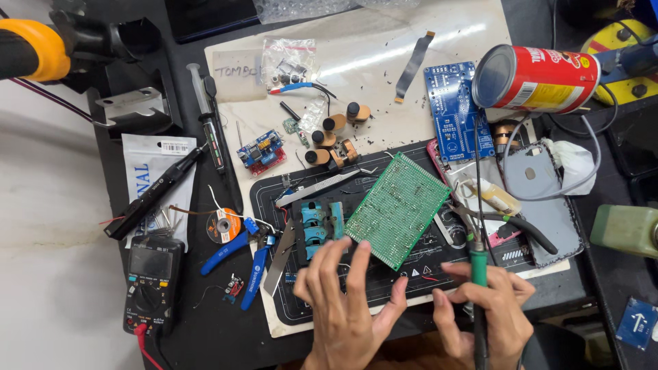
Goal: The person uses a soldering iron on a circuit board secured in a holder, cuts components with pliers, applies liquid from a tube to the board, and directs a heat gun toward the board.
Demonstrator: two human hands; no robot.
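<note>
head view, looking down on a cluttered bench [205, 329]; left hand [343, 301] rests at the near edge of the dark work mat [274, 199], its fingers [356, 257] spread loose and touching the near corner of the green perforated board [397, 209], steadying it, nothing gripped; the board lies tilted on the mat, propped against a small blue-jawed holder [319, 226]; right hand [490, 312] is wrapped closed round the green-handled soldering iron [478, 274], tip pointing away toward the board's right edge, apart from it as far as i can tell; silver tweezers [319, 186] lie just beyond the holder; blue-handled cutters [247, 257] and a solder-wick spool [223, 227] sit left of the mat; a multimeter [151, 281] nearer the bench edge; a blue circuit board [452, 109] and a red can [534, 79] on its side further off to the right; judgement: the step in hand looks like soldering work on the green board, with the iron raised and not yet on a joint; the next move would call for a firm hold on the board and a fine, steady approach of the tip to one pad, clear of the left fingertips.
</note>
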